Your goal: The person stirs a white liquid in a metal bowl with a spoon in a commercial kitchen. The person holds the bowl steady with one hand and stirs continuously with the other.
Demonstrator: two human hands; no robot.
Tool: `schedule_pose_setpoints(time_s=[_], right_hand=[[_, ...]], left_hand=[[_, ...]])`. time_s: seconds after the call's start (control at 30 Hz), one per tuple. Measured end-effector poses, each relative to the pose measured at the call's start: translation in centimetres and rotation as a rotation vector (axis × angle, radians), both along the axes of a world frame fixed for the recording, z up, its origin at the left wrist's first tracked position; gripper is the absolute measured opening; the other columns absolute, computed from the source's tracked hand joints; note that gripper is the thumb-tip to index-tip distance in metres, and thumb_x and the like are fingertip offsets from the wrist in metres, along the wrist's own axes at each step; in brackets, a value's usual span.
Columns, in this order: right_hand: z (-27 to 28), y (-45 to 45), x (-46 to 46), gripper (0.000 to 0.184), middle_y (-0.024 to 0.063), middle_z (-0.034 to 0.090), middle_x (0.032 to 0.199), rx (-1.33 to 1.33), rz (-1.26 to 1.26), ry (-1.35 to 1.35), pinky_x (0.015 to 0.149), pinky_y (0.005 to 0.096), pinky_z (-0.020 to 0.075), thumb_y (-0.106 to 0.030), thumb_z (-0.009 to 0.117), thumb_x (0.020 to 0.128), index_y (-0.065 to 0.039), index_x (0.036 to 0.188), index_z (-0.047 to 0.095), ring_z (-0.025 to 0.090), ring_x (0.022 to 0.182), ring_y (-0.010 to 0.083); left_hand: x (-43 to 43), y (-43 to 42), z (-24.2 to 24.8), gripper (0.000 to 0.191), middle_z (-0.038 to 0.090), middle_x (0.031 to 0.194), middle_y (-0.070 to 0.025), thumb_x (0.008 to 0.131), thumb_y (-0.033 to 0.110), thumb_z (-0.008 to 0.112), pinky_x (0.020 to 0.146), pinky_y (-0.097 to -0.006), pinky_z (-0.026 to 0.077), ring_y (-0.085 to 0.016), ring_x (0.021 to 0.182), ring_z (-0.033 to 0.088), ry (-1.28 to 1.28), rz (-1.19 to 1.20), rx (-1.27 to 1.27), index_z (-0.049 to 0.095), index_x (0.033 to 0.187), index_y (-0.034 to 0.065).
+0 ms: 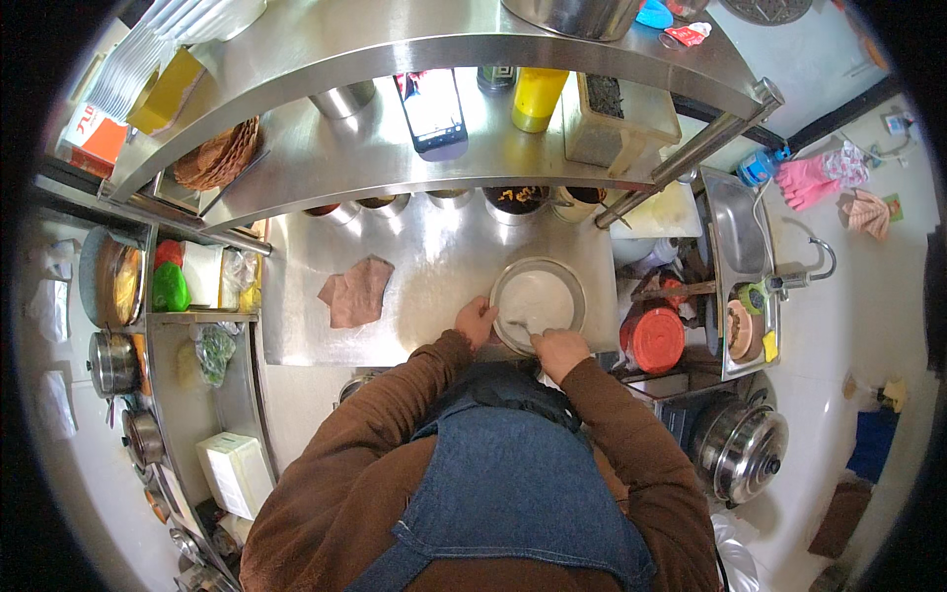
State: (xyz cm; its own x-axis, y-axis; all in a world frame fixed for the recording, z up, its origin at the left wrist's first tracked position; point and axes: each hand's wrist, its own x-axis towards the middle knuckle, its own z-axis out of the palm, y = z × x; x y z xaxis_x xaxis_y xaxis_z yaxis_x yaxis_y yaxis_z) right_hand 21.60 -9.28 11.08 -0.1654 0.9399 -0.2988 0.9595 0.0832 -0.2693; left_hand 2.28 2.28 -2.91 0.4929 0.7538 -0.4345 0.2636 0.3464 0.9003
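Observation:
A round metal basin (578, 287) with a whitish layer (544, 296) inside stands near the front edge of the steel worktable (436, 259). My left hand (476, 323) grips its rim at the left. My right hand (561, 351) is at the near right rim, closed around the handle of a metal spoon (519, 324). The spoon's head rests in the whitish contents; my fingers hide most of its handle. Whether those contents are liquid or powder, I cannot tell. A crumpled brown cloth (358, 292) lies to the left of my hands.
Several seasoning containers (516, 203) line the table's back, under a steel shelf (473, 164) bearing a phone (431, 111), a yellow bottle (538, 100) and a plastic box (621, 122). To the right are a red-lidded bucket (657, 340), a sink (740, 237) and a lidded steel pot (743, 451).

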Motion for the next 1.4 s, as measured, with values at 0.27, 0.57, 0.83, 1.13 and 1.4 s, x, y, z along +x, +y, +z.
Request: schedule_pose_setpoints(time_s=[0.27,0.57,0.83,1.13,1.4], right_hand=[[1.7,-1.2,0.5,0.018,0.0189,0.068,0.086,0.008,-0.022,-0.032,0.072,0.0496,0.0561,-0.015,0.055,0.088,-0.004,0.088,0.069,0.069,0.084,0.0379],[0.5,2.3,-1.6,0.011,0.0176,0.067,0.093,0.037,0.080,0.078,0.077,0.0471,0.0554,-0.010,0.059,0.084,-0.004,0.089,0.066,0.068,0.092,0.0359],[-1.5,7.4,-1.1,0.014,0.0183,0.069,0.084,0.175,-0.068,0.025,0.071,0.0485,0.0556,-0.013,0.055,0.088,-0.004,0.092,0.065,0.069,0.078,0.0388],[-1.7,7.9,3.0,0.021,0.0231,0.072,0.096,0.020,-0.522,-0.051,0.078,0.0503,0.0566,-0.014,0.053,0.091,0.001,0.096,0.068,0.071,0.089,0.0399],[-4.0,4.8,5.9,0.019,0.0240,0.071,0.090,0.034,-0.657,-0.082,0.080,0.0510,0.0558,-0.017,0.061,0.085,-0.001,0.087,0.072,0.070,0.088,0.0419]], left_hand=[[0.3,-0.3,2.7,0.027,0.068,0.097,-0.0139,0.103,0.020,0.056,0.066,-0.0400,0.065,-0.022,0.079,0.070,-0.019,0.077,-0.169,0.057,0.112,-0.0045],[0.0,-2.3,3.3,0.023,0.065,0.095,-0.0128,0.103,0.018,0.054,0.061,-0.0367,0.064,-0.023,0.079,0.068,-0.022,0.106,-0.238,0.054,0.112,-0.0032],[-0.1,-2.6,2.7,0.020,0.063,0.086,-0.0097,0.104,0.019,0.056,0.056,-0.0345,0.061,-0.018,0.068,0.064,-0.066,0.125,-0.213,0.053,0.100,-0.0003],[0.0,-2.6,3.9,0.021,0.063,0.089,-0.0086,0.104,0.020,0.055,0.060,-0.0360,0.064,-0.018,0.074,0.066,0.142,0.046,-0.018,0.055,0.108,-0.0006],[0.2,-2.8,3.6,0.020,0.059,0.095,-0.0095,0.103,0.018,0.055,0.061,-0.0388,0.065,-0.022,0.077,0.065,-0.084,0.175,-0.311,0.051,0.103,-0.0010]])
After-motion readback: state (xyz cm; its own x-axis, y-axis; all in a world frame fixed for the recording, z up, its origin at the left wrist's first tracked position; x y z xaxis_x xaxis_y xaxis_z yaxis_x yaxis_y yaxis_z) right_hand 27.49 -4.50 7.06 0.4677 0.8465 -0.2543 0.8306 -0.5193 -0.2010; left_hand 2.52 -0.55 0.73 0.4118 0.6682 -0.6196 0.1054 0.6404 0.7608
